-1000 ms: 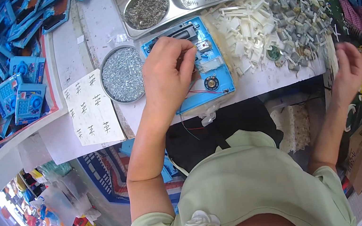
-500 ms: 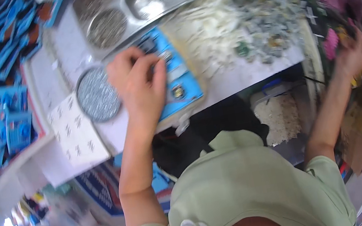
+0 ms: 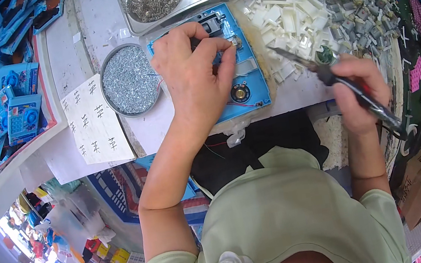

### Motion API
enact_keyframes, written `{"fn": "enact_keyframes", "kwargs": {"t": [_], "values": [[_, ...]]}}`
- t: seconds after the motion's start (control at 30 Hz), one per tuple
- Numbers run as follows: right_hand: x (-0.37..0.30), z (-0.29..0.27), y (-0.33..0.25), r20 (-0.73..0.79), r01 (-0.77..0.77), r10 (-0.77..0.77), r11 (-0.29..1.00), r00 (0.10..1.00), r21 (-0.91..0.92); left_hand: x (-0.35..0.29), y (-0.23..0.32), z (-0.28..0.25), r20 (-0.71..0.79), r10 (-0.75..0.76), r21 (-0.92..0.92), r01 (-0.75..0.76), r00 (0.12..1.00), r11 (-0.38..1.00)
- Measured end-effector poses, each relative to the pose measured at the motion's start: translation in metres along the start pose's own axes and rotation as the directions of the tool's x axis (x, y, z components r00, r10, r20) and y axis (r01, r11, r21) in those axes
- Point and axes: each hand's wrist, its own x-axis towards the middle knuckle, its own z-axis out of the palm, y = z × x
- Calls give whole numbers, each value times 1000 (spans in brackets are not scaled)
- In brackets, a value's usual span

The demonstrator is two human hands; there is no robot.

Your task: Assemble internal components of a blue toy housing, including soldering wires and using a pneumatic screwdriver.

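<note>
My left hand [image 3: 192, 70] bends over a blue plastic housing [image 3: 253, 81], thumb and fingers curled into a pinch. Its index fingertip meets a small metallic part [image 3: 234, 42] in the housing; whatever lies inside the pinch is hidden. A black round part [image 3: 240, 93] and thin wires show at the housing's near end. My right hand [image 3: 359, 90] grips a long black-and-red handheld tool [image 3: 328, 76]. The tool's dark tapered tip points up and left, over the white plastic pieces, apart from the housing.
Left of the housing stands a round dish of small screws [image 3: 129, 81], beside a marked paper sheet [image 3: 92, 123]. A steel tray [image 3: 191, 2] holds springs. White plastic pieces [image 3: 289, 20] and grey block-like parts [image 3: 353, 1] lie heaped right. Blue housings [image 3: 24, 115] pile up far left.
My right hand has come in from the far right with the tool, nearer the housing. My left hand stays over the housing. The whole view has shifted.
</note>
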Motion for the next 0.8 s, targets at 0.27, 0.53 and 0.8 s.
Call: {"fn": "enact_keyframes", "kwargs": {"t": [0.27,0.53,0.8], "values": [[25,22,5,135,176,-152,965,979,-193,2,2,-3,20,-7,9,7,1000,1000],[30,28,3,174,210,-175,955,969,-209,1,0,1,-11,7,22,-7,1000,1000],[34,30,3,200,236,-193,947,960,-218,0,0,1,-7,6,20,-6,1000,1000]]}}
